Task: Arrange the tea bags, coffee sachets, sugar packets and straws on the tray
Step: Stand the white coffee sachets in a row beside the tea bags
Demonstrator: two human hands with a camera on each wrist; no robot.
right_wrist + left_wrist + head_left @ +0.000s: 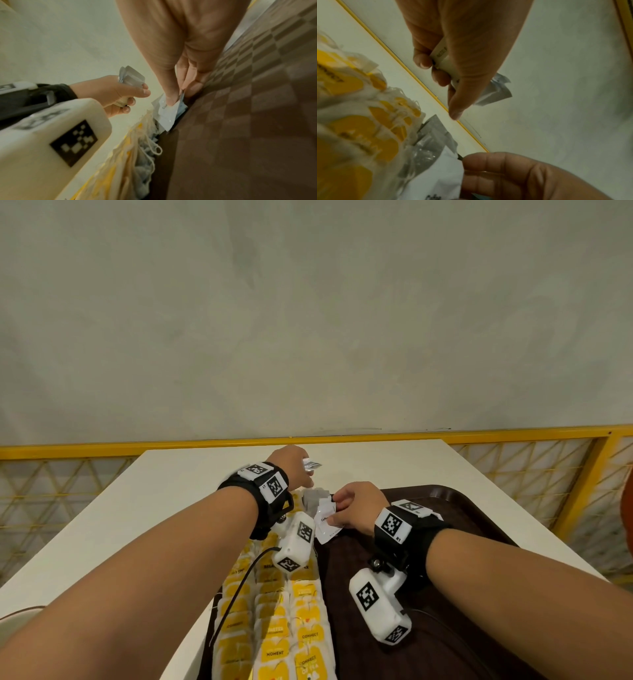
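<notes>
A dark brown tray (455, 501) lies on a white table (113, 508). Rows of yellow-tagged tea bags (274, 631) fill the tray's left side. My left hand (294, 467) hovers past the tray's far left corner and grips a small bundle of white sachets (311, 465), seen in the left wrist view as sachets (493, 92) under the curled fingers (423, 59). My right hand (352, 508) pinches a white coffee sachet (325, 525) at the head of the tea bag rows; the right wrist view shows this sachet (167, 115) standing on edge against the tray floor (240, 121).
More white and silver sachets (313, 498) sit behind the held one at the tray's far left. A yellow railing (513, 434) with mesh panels runs behind the table. The tray's right half (428, 645) is bare brown surface.
</notes>
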